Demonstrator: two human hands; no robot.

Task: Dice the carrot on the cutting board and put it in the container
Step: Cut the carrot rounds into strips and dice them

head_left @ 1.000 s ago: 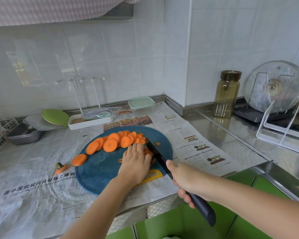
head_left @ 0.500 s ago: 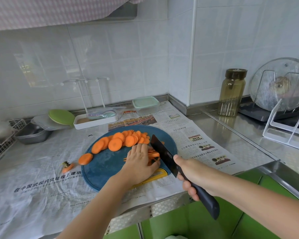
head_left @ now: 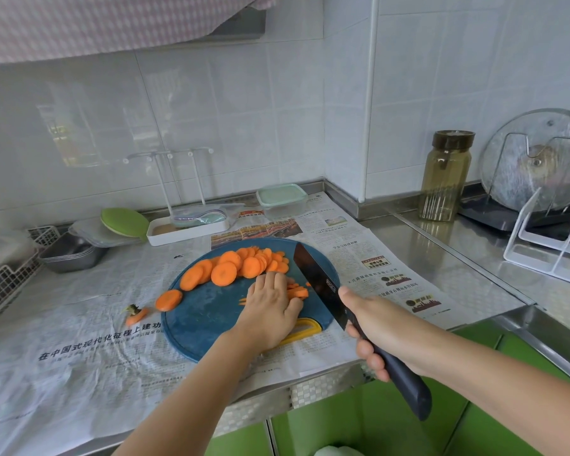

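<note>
Right hand: nearest, fist wrapped round the dark handle of the knife. The blade slants away towards the far rim of the cutting board, broad side facing the camera. Can't tell if the edge touches the board.

Left hand: palm down on the board, fingers laid over a small stack of cut carrot pieces. The pieces poke out on the thumb side, between this hand and the blade. Hands are close, not touching.

Carrot rounds: overlapping pile just beyond the left fingers, on the far half of the blue round board. One stray round sits on the board's left rim. Carrot top lies off the board on the newspaper, further left.

Container: clear with a mint lid on, at the back by the wall, well apart from board and hands. White tray is to its left, amber jar far right.
</note>
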